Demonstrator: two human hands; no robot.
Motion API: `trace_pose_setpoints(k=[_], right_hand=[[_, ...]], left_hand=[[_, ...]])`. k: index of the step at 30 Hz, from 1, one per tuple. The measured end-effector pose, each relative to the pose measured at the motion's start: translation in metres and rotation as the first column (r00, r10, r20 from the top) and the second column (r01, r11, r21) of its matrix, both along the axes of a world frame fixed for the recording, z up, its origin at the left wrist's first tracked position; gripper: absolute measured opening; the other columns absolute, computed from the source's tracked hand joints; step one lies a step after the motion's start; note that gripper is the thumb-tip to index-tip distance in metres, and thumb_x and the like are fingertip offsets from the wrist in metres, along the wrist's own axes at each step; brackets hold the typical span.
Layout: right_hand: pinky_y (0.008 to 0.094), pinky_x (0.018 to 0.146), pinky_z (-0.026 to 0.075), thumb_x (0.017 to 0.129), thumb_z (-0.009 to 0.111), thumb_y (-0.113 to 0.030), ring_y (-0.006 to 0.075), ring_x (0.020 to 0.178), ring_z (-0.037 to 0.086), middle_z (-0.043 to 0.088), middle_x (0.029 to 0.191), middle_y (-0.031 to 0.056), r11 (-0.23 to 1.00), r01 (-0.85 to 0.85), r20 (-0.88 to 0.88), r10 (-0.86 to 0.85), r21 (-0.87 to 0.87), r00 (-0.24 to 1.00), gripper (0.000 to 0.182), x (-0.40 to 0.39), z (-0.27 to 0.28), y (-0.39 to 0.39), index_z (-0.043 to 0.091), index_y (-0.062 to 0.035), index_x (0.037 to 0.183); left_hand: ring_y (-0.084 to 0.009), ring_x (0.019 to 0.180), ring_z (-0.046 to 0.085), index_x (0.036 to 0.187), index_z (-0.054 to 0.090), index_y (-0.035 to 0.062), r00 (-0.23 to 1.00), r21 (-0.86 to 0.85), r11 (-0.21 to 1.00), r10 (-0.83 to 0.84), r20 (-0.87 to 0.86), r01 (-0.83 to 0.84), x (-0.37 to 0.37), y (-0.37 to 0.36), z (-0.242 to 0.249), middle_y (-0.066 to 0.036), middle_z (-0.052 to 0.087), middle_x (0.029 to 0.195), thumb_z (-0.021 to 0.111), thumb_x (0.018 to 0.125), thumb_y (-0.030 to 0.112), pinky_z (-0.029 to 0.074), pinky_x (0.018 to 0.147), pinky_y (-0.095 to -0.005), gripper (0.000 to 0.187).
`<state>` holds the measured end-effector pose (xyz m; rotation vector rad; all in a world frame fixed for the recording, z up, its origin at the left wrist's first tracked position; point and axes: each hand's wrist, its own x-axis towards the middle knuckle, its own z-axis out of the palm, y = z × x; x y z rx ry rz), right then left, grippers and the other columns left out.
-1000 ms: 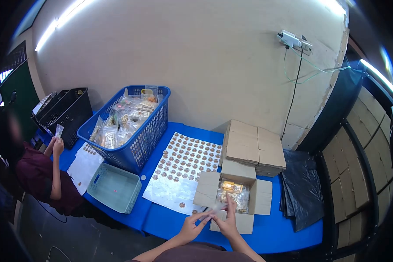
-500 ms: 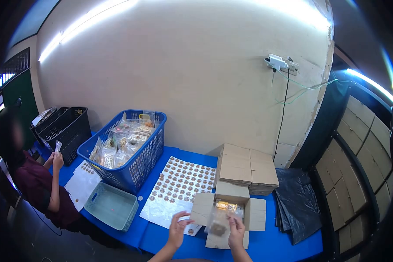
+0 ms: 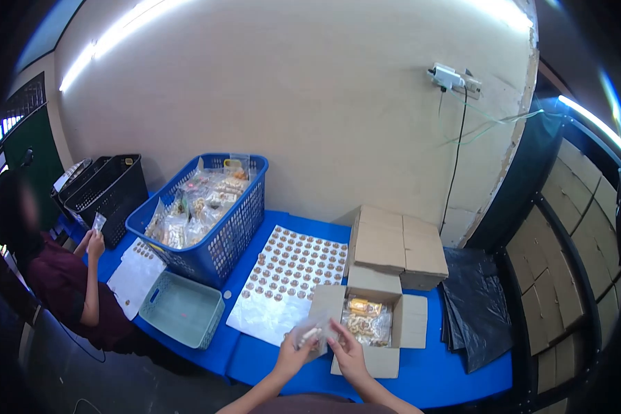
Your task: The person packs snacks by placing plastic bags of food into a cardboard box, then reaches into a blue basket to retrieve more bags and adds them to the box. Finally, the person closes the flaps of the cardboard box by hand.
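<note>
Between my two hands is a clear plastic packet with pale contents, held at the near-left side of an open cardboard box. My left hand grips the packet's left side. The fingers of my right hand pinch its right edge. Inside the box lie several packets, one of them orange at the top. Just beyond my left hand, a white sheet carries rows of round brown stickers.
A blue basket full of packets stands left of the sheet, with a pale green tray in front. Flattened cartons and black plastic bags lie right. At far left, a co-worker holds a small packet.
My right hand has moved left with the packet, away from over the box. My left hand, apart from it before, now grips the packet too. The view has shifted slightly.
</note>
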<state>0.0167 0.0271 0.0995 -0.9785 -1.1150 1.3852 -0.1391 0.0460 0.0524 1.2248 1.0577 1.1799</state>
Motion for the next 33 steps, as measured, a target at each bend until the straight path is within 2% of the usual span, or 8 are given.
trace_pose_setpoints(k=[1, 4, 11, 14, 18, 26, 28, 33], right_hand=[[0.0329, 0.099, 0.040, 0.087, 0.062, -0.004, 0.0228, 0.126, 0.040, 0.036, 0.141, 0.0155, 0.983, 0.101, 0.138, -0.123, 0.154, 0.983, 0.061, -0.002, -0.015, 0.007, 0.033, -0.0034, 0.141], [0.0301, 0.097, 0.041, 0.085, 0.065, -0.004, 0.0194, 0.126, 0.039, 0.033, 0.141, 0.0144, 0.993, 0.064, 0.196, -0.082, 0.096, 0.977, 0.066, 0.000, -0.027, 0.007, 0.032, -0.0019, 0.142], [0.0287, 0.092, 0.044, 0.085, 0.067, -0.010, 0.0143, 0.107, 0.054, 0.057, 0.117, 0.0082, 0.991, 0.030, -0.138, -0.048, -0.131, 0.989, 0.051, 0.010, -0.020, 0.001, 0.046, -0.0007, 0.130], [0.0290, 0.093, 0.044, 0.085, 0.066, -0.010, 0.0147, 0.108, 0.053, 0.052, 0.122, 0.0092, 0.994, -0.021, -0.146, 0.005, -0.105, 0.989, 0.045, 0.017, -0.010, 0.001, 0.051, -0.0028, 0.126], [0.0263, 0.082, 0.046, 0.085, 0.068, -0.011, 0.0113, 0.092, 0.058, 0.063, 0.099, 0.0059, 0.984, 0.105, -0.211, -0.134, -0.144, 0.968, 0.023, 0.027, -0.004, 0.001, 0.063, 0.0000, 0.105], [0.0258, 0.081, 0.047, 0.088, 0.064, -0.009, 0.0113, 0.085, 0.061, 0.067, 0.091, 0.0067, 0.958, 0.269, -0.217, -0.284, -0.097, 0.934, 0.012, 0.029, -0.014, -0.002, 0.065, 0.0003, 0.095], [0.0263, 0.083, 0.047, 0.089, 0.062, -0.011, 0.0125, 0.088, 0.061, 0.067, 0.095, 0.0085, 0.979, 0.200, 0.060, -0.196, -0.050, 0.979, 0.016, 0.030, -0.021, -0.002, 0.065, 0.0017, 0.098], [0.0287, 0.092, 0.042, 0.098, 0.048, -0.019, 0.0150, 0.102, 0.057, 0.064, 0.105, 0.0107, 0.995, 0.094, 0.053, -0.096, 0.039, 0.994, 0.031, 0.014, -0.021, -0.001, 0.058, 0.0007, 0.120]], left_hand=[[-0.0133, 0.090, 0.060, 0.118, 0.052, -0.0021, 0.994, 0.015, 0.999, 0.039, 0.101, -0.041, 0.002, 0.000, 0.000, -0.010, 0.064, 0.099, 0.058, 0.093, 0.020, 0.049, 0.079, -0.0276, 0.033], [-0.0133, 0.092, 0.059, 0.116, 0.052, -0.0013, 0.973, -0.101, 0.994, -0.009, 0.229, 0.033, 0.003, -0.009, 0.006, -0.011, 0.062, 0.103, 0.057, 0.094, 0.020, 0.049, 0.081, -0.0269, 0.031], [-0.0140, 0.107, 0.053, 0.128, 0.040, -0.0001, 0.956, 0.047, 0.960, -0.280, 0.082, 0.277, 0.012, -0.026, 0.023, -0.010, 0.054, 0.115, 0.059, 0.090, 0.007, 0.045, 0.090, -0.0273, 0.043], [-0.0148, 0.109, 0.052, 0.131, 0.037, 0.0002, 0.926, -0.009, 0.959, -0.270, 0.262, 0.282, 0.020, -0.030, 0.032, -0.010, 0.051, 0.121, 0.062, 0.086, 0.004, 0.045, 0.090, -0.0273, 0.051], [-0.0122, 0.105, 0.054, 0.125, 0.045, 0.0033, 0.853, -0.116, 0.860, -0.509, -0.117, 0.498, 0.008, -0.024, 0.039, -0.009, 0.055, 0.114, 0.063, 0.086, 0.003, 0.047, 0.087, -0.0263, 0.043], [-0.0133, 0.102, 0.056, 0.129, 0.043, 0.0018, 0.961, 0.042, 0.970, -0.242, 0.133, 0.239, 0.023, -0.023, 0.031, -0.010, 0.057, 0.116, 0.059, 0.090, 0.010, 0.045, 0.090, -0.0287, 0.043], [-0.0126, 0.098, 0.058, 0.119, 0.052, -0.0004, 0.995, 0.168, 0.986, -0.010, 0.098, -0.006, 0.019, -0.012, 0.027, -0.009, 0.061, 0.109, 0.061, 0.089, 0.010, 0.045, 0.088, -0.0278, 0.033], [-0.0140, 0.099, 0.060, 0.105, 0.061, -0.0013, 0.998, 0.001, 0.998, 0.055, 0.034, -0.055, -0.005, 0.002, 0.032, -0.009, 0.065, 0.101, 0.065, 0.086, 0.008, 0.044, 0.089, -0.0288, 0.021]])
